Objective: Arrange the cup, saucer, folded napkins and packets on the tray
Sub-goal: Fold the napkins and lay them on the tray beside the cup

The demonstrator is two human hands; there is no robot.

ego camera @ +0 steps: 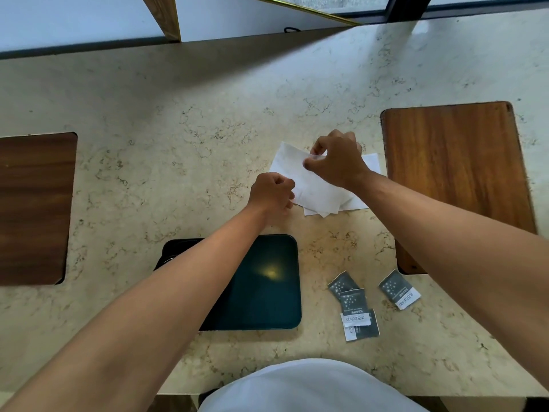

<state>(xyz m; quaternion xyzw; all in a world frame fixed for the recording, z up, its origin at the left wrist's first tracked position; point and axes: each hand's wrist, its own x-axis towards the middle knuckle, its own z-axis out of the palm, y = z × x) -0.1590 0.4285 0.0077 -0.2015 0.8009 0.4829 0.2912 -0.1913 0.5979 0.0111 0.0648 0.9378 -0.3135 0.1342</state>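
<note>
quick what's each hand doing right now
Left hand: fingers closed on the near edge of the white napkin.
Right hand: fingers pinching the same napkin's far edge, lifting it into a fold.

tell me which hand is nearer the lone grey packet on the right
Right. The right hand is beyond the lone packet, up at the white napkins, its forearm passing beside the packet. The left hand is farther off, at the napkins' left edge.
</note>
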